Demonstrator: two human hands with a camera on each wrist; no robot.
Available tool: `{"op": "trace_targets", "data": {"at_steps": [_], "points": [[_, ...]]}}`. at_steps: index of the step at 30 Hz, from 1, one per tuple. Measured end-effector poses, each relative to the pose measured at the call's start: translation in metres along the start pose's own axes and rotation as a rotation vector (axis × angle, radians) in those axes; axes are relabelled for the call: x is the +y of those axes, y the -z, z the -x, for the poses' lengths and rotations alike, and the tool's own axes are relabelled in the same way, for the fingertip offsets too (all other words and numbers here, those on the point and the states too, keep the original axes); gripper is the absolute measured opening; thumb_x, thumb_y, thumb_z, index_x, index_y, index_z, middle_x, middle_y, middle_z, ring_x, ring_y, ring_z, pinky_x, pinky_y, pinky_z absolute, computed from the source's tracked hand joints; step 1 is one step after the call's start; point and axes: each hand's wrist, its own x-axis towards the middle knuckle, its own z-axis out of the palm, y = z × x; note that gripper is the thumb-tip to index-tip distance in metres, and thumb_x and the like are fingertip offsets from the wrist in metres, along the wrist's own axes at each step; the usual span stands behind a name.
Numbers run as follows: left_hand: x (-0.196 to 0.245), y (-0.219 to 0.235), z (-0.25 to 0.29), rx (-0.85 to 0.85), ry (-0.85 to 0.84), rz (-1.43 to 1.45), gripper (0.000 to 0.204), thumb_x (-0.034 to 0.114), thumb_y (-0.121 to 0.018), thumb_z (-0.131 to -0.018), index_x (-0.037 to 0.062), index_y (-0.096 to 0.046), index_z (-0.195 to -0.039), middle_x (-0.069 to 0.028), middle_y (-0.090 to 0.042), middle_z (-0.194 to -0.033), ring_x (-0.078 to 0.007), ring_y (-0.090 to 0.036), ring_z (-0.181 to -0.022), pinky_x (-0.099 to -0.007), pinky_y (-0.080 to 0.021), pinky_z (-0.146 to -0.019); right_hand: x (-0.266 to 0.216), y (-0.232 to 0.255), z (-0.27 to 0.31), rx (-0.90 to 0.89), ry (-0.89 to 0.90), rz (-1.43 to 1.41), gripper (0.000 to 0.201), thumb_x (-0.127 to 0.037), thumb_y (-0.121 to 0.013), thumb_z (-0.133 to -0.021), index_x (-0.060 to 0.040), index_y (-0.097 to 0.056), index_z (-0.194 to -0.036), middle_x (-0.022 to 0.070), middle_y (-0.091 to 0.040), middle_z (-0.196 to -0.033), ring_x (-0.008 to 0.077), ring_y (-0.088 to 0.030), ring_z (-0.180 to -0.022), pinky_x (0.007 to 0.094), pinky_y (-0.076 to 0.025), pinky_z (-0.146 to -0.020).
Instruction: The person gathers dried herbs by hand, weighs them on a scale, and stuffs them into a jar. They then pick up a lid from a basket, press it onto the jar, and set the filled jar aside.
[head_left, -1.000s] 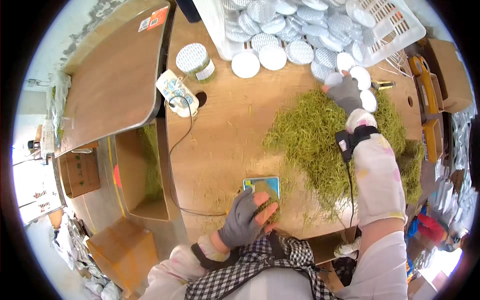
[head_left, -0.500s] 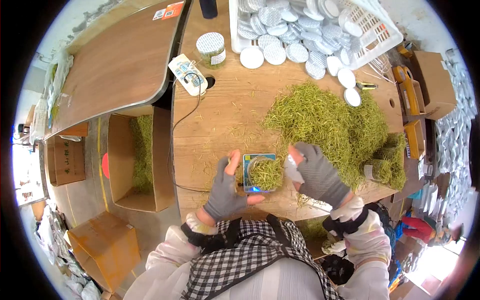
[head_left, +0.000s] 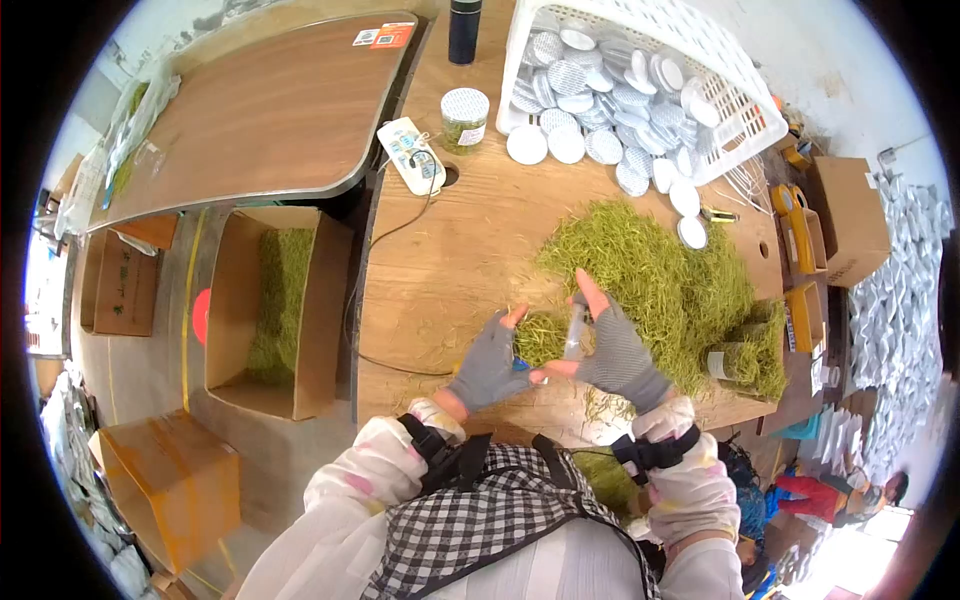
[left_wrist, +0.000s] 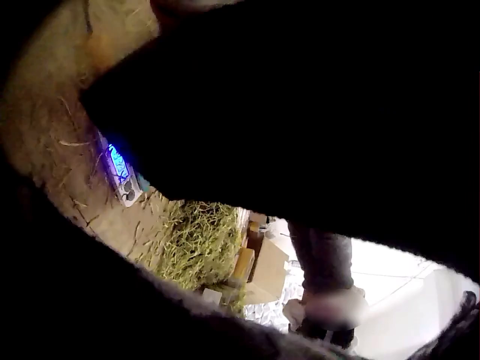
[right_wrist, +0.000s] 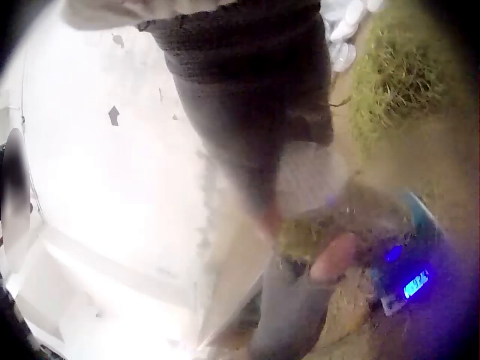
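Observation:
In the head view my left hand (head_left: 490,365), in a grey fingerless glove, curls round the near left side of a clear jar filled with dried green herb (head_left: 541,336). My gloved right hand (head_left: 618,350) pinches a round white lid (head_left: 575,332) by its rim. The lid stands on edge at the jar's right side. Beneath the hands, the small blue scale (head_left: 518,365) is mostly hidden. Its lit display (right_wrist: 416,283) shows in the right wrist view, where the lid (right_wrist: 309,178) is close to the jar.
A large heap of dried herb (head_left: 650,270) lies right of the hands, with a filled jar (head_left: 730,362) on its side. Behind stands a white basket (head_left: 740,75) of lids. A lidded jar (head_left: 464,122) and power strip (head_left: 411,157) sit at the back left, a cable running forward.
My right hand has come back from the loose lids with one lid, then moved in to the jar. My left hand let go of the jar, then closed round it again.

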Motion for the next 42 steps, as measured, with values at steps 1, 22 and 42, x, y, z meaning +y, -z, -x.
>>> {"op": "trace_targets", "data": {"at_steps": [1,22,42], "points": [[-0.002,-0.001,0.0,-0.003,0.012,-0.006,0.106,0.048,-0.086,-0.076,-0.0006,-0.031,-0.154,-0.0299,-0.046,-0.141,-0.0446,-0.05,-0.13,-0.0476,-0.042,-0.109,0.001,-0.009,0.0,-0.006,0.006,0.004,0.118,-0.032,-0.093,-0.068,-0.0044,-0.025,-0.161,0.0257,-0.051,-0.134,0.042,-0.051,-0.121,0.0473,-0.043,-0.106],[-0.016,-0.011,-0.002,0.046,0.059,0.191,0.079,0.032,-0.079,-0.081,0.0007,-0.043,-0.144,-0.0181,-0.055,-0.133,-0.0326,-0.059,-0.12,-0.0415,-0.047,-0.102,-0.016,-0.06,-0.011,0.105,0.308,0.513,0.084,-0.031,-0.084,-0.077,-0.005,-0.046,-0.147,0.0217,-0.05,-0.133,0.0431,-0.051,-0.119,0.0546,-0.045,-0.1],[-0.016,-0.015,-0.011,0.08,0.015,0.142,0.07,0.03,-0.08,-0.078,-0.0006,-0.05,-0.133,-0.0205,-0.061,-0.119,-0.0358,-0.062,-0.111,-0.0449,-0.049,-0.098,0.012,-0.059,-0.006,0.019,0.173,0.397,0.081,-0.039,-0.082,-0.076,-0.0155,-0.049,-0.146,0.025,-0.049,-0.134,0.0465,-0.051,-0.118,0.0538,-0.046,-0.101]]}}
